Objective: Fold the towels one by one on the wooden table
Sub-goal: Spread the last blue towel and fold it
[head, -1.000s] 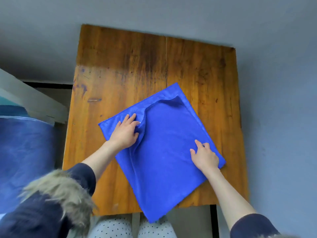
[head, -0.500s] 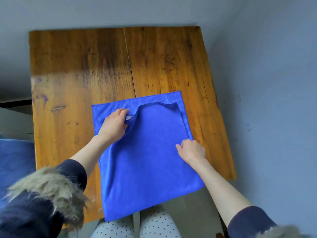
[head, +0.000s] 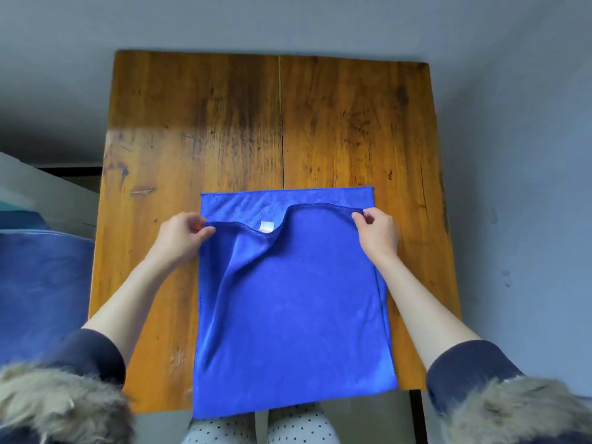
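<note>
Left hand [head: 182, 234]: pinching the left end of the upper layer's far edge.
Towel: bright blue folded microfibre towel [head: 288, 309] is lying on the brown wooden table [head: 243, 123], near edge overhanging; white label [head: 266, 226] is showing.
Right hand [head: 378, 233]: pinching the right end of that edge.

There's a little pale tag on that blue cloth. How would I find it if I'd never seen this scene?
Start at the wooden table and go to the blue towel on its near half. Between the left hand and right hand, which pinch the upper layer's far corners, that layer's edge sags. The small label peeks out in that dip, the only whitish patch on the blue fabric.
</note>
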Available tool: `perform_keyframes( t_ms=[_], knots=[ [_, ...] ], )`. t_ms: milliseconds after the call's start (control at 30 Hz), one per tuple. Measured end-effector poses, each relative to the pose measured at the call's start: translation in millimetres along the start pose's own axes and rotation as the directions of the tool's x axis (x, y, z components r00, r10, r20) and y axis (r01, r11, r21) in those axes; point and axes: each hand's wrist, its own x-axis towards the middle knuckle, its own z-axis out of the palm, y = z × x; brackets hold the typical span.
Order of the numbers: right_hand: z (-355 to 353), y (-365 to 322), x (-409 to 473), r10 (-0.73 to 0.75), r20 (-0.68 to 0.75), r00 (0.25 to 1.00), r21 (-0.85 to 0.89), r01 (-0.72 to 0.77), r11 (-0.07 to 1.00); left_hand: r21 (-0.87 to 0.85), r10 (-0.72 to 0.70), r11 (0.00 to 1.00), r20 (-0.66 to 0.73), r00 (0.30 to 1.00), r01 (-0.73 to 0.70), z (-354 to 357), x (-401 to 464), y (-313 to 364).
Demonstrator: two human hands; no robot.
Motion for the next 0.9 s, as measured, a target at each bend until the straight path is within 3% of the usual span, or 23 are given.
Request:
perform_keyframes(
  t_ms=[67, 133, 233, 333, 467, 600, 800, 900],
  knots=[
    [-6, 4, -3, 0.083, 0.05, 0.995, 0.234, -0.093, 0.968, -0.386, -0.097, 0.916, 0.052, 0.994, 0.109, -8, -11, 0],
    [-15, 7, -8, 0.151, 0.117, 0.982, 0.42, -0.187, 0.888, -0.679, -0.139, 0.712, 0.113, 0.984, 0.179, -14, -22, 0],
    [-32, 12, -17, 0.15, 0.141, 0.978, 0.518, -0.203, 0.831, -0.824, -0.169, 0.537, 0.106, 0.98, 0.182, -23, -36, -2],
    [-47, 12, -20, 0.114, 0.098, 0.989, 0.543, -0.149, 0.826, -0.859, -0.154, 0.496, 0.06, 0.986, 0.129, -30, -40, -1],
    [-57, 2, -9, 0.087, 0.036, 0.996, 0.558, -0.092, 0.825, -0.847, -0.155, 0.529, -0.029, 0.988, 0.058, -33, -30, 7],
    [-48, -3, 15, 0.05, -0.018, 0.999, 0.481, -0.035, 0.876, -0.73, -0.177, 0.683, -0.149, 0.973, 0.012, -20, -12, 13],
    [-20, 4, 51, 0.097, -0.032, 0.995, 0.366, -0.079, 0.927, -0.548, -0.184, 0.835, -0.193, 0.964, 0.05, 7, 24, 6],
    [-14, 9, 62, 0.067, -0.027, 0.997, 0.265, -0.058, 0.962, -0.379, -0.145, 0.924, -0.244, 0.959, 0.044, 10, 38, 0]
  ],
)
